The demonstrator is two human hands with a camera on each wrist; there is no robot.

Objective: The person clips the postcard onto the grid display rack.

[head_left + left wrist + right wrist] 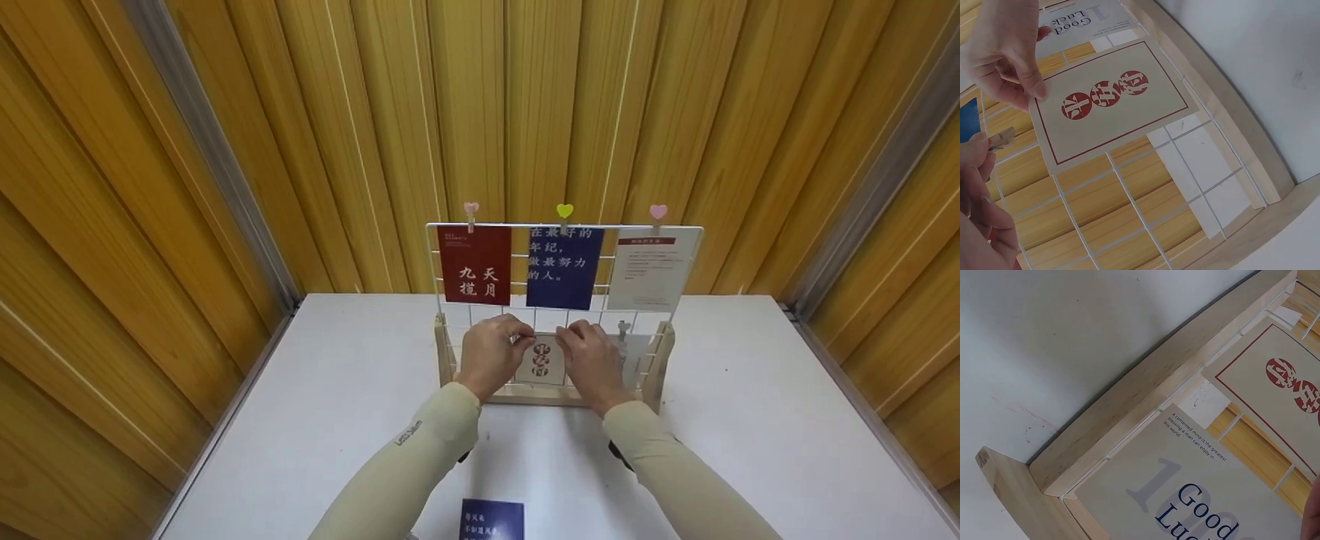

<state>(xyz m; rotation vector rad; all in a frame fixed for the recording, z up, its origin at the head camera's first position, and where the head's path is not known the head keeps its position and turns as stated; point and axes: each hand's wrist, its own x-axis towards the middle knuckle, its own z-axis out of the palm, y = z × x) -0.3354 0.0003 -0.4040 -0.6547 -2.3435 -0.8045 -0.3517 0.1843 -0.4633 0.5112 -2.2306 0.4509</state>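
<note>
A cream card (pixel 551 371) with a red border and three red round characters lies against the lower part of a white wire grid (pixel 1145 225). My right hand (pixel 594 361) pinches this card by its upper right corner between thumb and finger. To the left, my left hand (pixel 491 352) holds a small wooden clothespin (pixel 1002 139) between its fingertips, close to the card's top edge. In the right wrist view only a fingertip (pixel 1312 512) of the right hand shows, at the right edge. Right of the cream card, a "Good Luck" card (pixel 1185 495) hangs on the grid.
Along the top of the grid, heart-topped clips hold a red card (pixel 474 266), a blue card (pixel 562 268) and a white card (pixel 649 270). A wooden stand (pixel 547 397) supports the grid on the white table (pixel 337 420). Another blue card (pixel 493 519) lies near the front.
</note>
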